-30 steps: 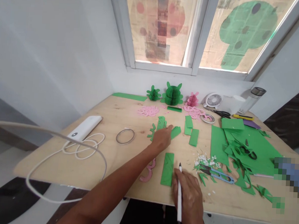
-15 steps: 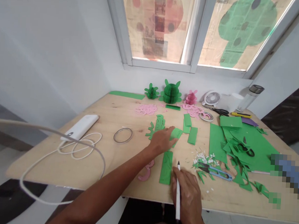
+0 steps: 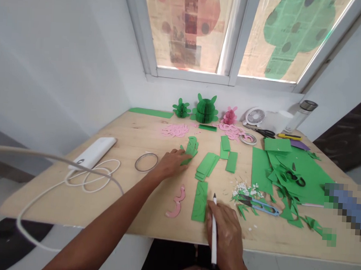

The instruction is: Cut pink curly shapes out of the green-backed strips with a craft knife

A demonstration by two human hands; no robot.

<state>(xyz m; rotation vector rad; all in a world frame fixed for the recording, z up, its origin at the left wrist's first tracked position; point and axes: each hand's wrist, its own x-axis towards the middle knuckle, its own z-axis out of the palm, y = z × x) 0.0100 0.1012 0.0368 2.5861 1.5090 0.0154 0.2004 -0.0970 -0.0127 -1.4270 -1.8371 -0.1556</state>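
My right hand (image 3: 226, 230) rests near the table's front edge, closed around a white pen (image 3: 214, 233) whose dark tip points away from me. Just left of it lies a green paper strip (image 3: 199, 201) with curved lines drawn on it. My left hand (image 3: 176, 163) is stretched out flat, fingertips at a pile of marked green paper pieces (image 3: 191, 145); its fingers partly cover that pile. To its right is a fanned stack of green paper strips (image 3: 207, 166). A wavy pink paper cutout (image 3: 176, 202) lies nearer to me.
On the right are blue-handled snips (image 3: 263, 206), white and green scraps (image 3: 247, 191), large green sheets (image 3: 311, 182) and black-handled scissors (image 3: 296, 179). A metal ring (image 3: 146, 162) and a white power bank (image 3: 93, 152) with a looped cable are on the left. Paper figures (image 3: 205, 109) stand at the back.
My left hand has moved left, off the stack of green strips and over to the pile of marked green pieces. My right hand stays put with the pen.
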